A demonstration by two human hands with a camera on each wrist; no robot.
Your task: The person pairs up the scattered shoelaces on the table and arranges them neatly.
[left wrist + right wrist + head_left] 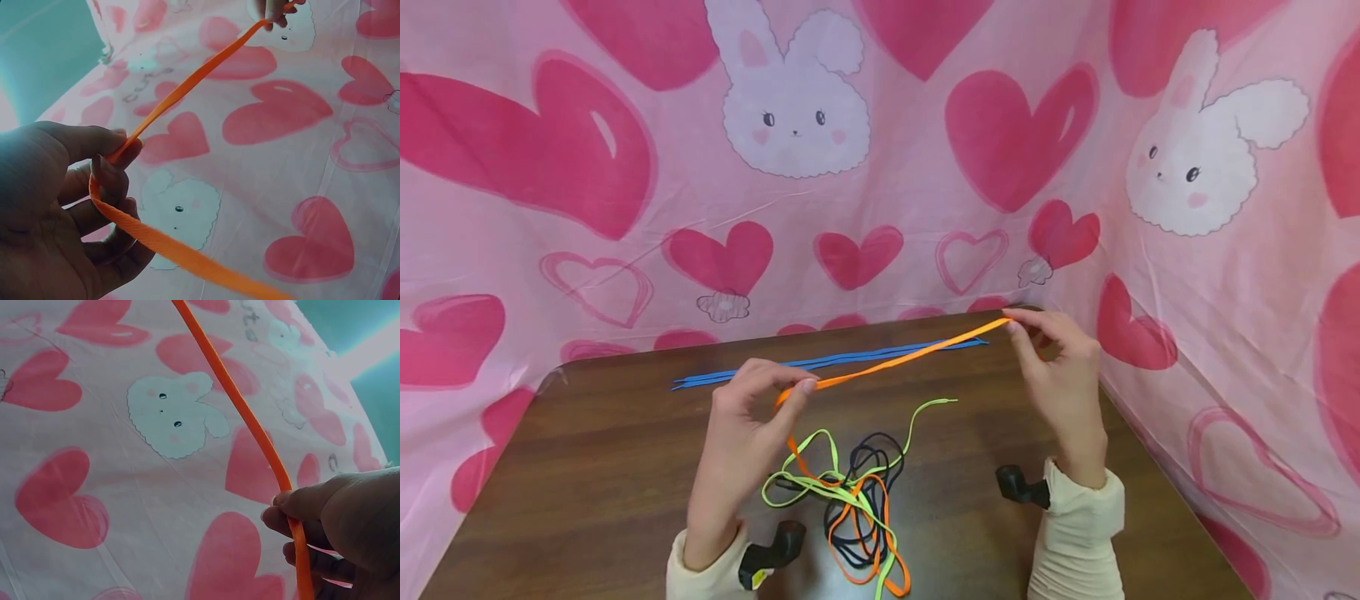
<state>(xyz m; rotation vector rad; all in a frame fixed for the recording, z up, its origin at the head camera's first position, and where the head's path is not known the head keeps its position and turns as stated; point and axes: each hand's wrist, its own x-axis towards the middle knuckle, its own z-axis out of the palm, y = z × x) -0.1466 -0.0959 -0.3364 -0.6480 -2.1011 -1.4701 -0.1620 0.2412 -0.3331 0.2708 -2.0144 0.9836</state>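
Observation:
An orange shoelace (pixel 910 357) is stretched between both hands above the table, slanting up to the right. My left hand (pixel 741 442) pinches it between thumb and forefinger; from there the lace drops toward a tangled pile. In the left wrist view the lace (pixel 187 87) also loops past the curled fingers. My right hand (pixel 1063 379) pinches the lace farther right, and a length hangs past the fingertips in the right wrist view. The pile below mixes a lime-green shoelace (pixel 912 429), a dark shoelace (pixel 859 450) and the rest of the orange one.
Two blue lengths of shoelace (pixel 715 379) lie straight, side by side, along the back of the brown wooden table (pixel 587 467). A pink cloth (pixel 895 192) with hearts and rabbits hangs behind the table and along its right side.

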